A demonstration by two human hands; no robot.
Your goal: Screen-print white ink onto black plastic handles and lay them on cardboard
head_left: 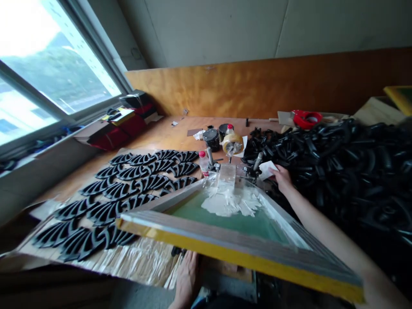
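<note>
White-inked screen (206, 234) is standing tilted up between prints, we judge; our right hand (283, 178) is pinching a paper slip (266, 168), left hand (186, 279) grip untellable; reloading calls for square seating.

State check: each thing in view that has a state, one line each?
screen frame: near edge lifted, white ink pooled on mesh
squeegee: propped at frame's far end
laid-out black parts: flat in rows
black parts pile: heaped loose
small bottle: upright, red cap on
left hand: under frame, grip hidden
right hand: on white scrap, by pile
</note>
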